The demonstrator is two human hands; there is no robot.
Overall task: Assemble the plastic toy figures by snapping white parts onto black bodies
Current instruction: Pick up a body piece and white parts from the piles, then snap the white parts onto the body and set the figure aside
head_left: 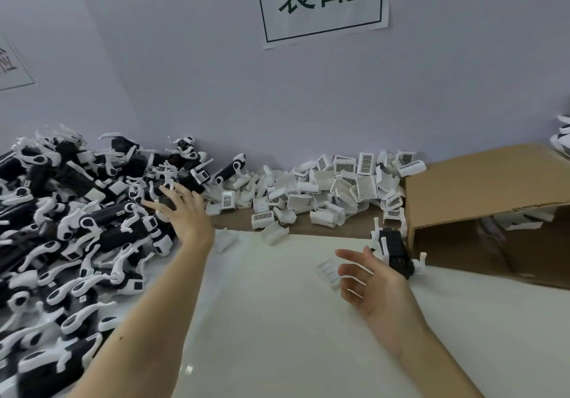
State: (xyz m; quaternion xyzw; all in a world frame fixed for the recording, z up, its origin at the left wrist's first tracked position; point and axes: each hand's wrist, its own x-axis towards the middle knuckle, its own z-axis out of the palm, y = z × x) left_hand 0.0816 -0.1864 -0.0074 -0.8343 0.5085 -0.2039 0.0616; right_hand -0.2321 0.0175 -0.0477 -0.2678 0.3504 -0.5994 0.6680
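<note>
Fingers of the left hand [182, 209] spread, empty, over the black bodies [77, 231] at ten o'clock; the right hand [370, 283], also empty and relaxed, hovered farther off.

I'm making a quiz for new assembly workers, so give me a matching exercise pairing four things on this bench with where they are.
Things:
1. black-and-white figure pile
2. white parts heap
3. cardboard box
4. left hand

Places:
A. far right
B. along the wall, centre
C. at the figure pile's edge
D. left side

Pairs: 1-D, 2-B, 3-A, 4-C
</note>
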